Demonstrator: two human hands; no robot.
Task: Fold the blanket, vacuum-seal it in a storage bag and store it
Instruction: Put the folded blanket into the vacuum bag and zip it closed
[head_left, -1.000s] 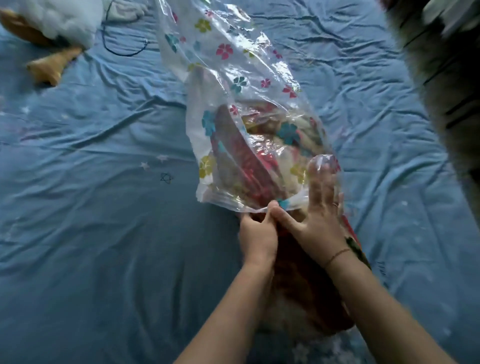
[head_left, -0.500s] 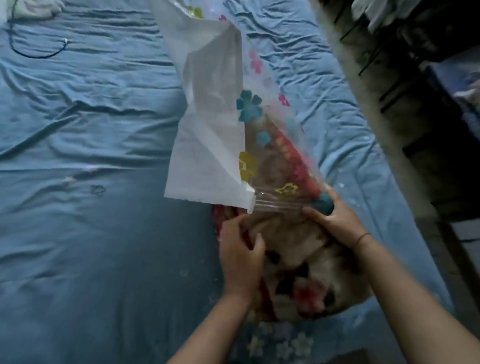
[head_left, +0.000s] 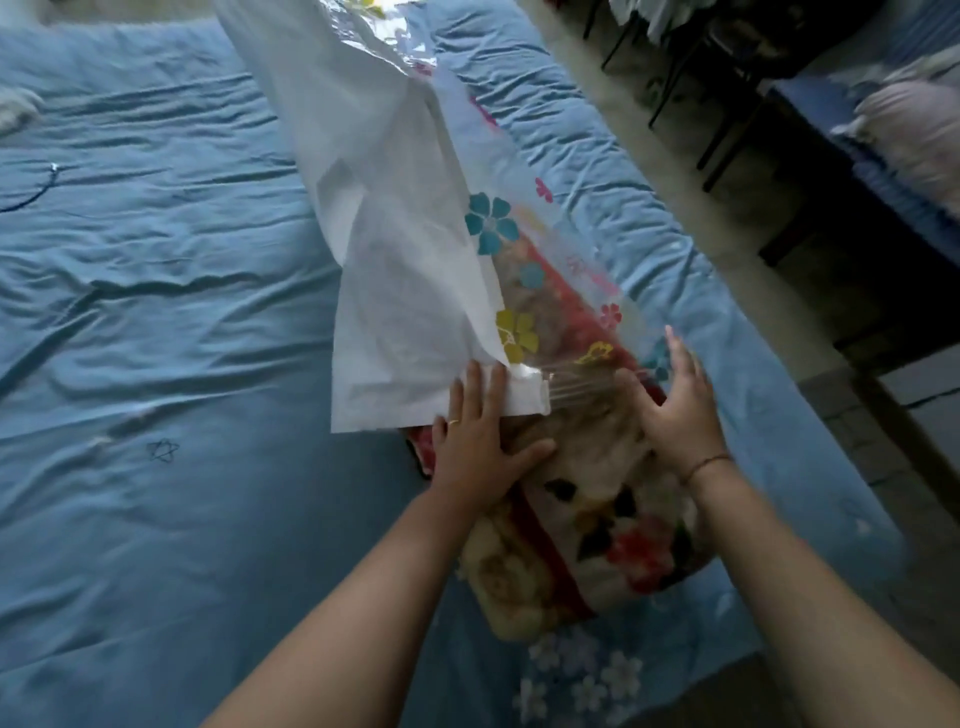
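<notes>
On the blue bed sheet (head_left: 182, 312), the folded floral blanket (head_left: 587, 530) is lying with its far end inside the flower-printed storage bag (head_left: 415, 291) and its near end sticking out of the mouth. It is looking plush, bulky and squashy, and the bag film thin and slippery, so gripping the mouth rim at both sides seems best. The left hand (head_left: 480, 447) is lying flat, fingers (head_left: 475, 384) straight across the white rim, thumb on the blanket. The right hand (head_left: 675, 410) is spreading open at the clear rim, gripping nothing.

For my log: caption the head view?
Left hand and right hand fit a storage bag over a folded blanket on a bed.
</notes>
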